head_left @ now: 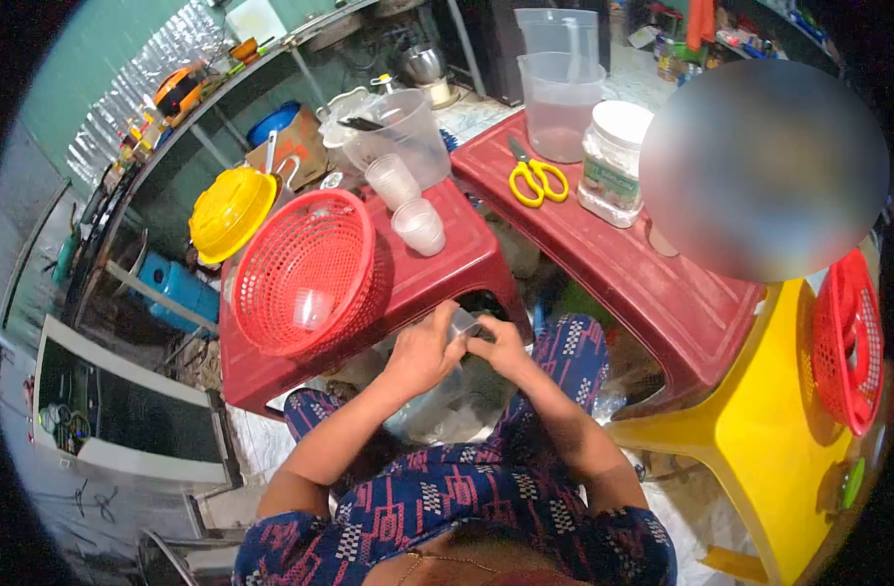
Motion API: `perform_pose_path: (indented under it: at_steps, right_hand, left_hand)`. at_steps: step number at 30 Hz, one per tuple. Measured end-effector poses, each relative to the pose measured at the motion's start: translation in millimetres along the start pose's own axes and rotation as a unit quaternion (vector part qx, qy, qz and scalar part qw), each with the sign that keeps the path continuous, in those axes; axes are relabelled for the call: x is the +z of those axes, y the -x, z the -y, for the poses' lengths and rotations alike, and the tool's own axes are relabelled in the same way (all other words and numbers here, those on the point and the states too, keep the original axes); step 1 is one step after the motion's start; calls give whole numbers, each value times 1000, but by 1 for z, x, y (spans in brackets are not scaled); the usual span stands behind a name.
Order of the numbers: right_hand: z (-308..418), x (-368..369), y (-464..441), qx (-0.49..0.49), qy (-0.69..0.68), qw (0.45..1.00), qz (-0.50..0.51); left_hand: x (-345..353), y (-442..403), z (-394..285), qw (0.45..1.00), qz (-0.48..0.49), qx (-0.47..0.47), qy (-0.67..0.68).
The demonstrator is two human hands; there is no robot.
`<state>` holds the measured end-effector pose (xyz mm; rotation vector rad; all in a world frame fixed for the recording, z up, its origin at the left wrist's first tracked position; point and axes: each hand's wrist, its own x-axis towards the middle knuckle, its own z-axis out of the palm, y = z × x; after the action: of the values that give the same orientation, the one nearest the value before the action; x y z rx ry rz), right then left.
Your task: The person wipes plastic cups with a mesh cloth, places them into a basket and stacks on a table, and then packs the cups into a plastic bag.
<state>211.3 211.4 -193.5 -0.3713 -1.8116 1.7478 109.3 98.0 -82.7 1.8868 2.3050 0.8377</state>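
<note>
Both my hands meet above my lap, fingers closed on a small clear plastic cup [462, 320]. My left hand [425, 350] grips it from the left, and the fingers of my right hand [501, 348] pinch its right side. The fingers partly cover the cup. Under them, between my knees, lies translucent plastic [442, 410] that looks like a bag. Just ahead on the red stool are stacked small clear cups [420, 230] and a second stack [392, 182]. A red mesh basket [305, 269] stands to the left, with a clear cup-like piece inside.
A large clear measuring jug [403, 137] is behind the cup stacks. Yellow-handled scissors [537, 184], a white-lidded jar [613, 166] and tall clear jugs [564, 107] stand on the right red table [613, 254]. A yellow stool [750, 400] is at far right, a yellow basket [232, 210] at left.
</note>
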Motion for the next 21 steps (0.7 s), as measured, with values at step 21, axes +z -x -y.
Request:
perform_pose_path:
  at_steps: [21]
  right_hand:
    - [10,-23,10,93,109,982,119]
  left_hand:
    - [-106,-176,83,984,29,-128,-118]
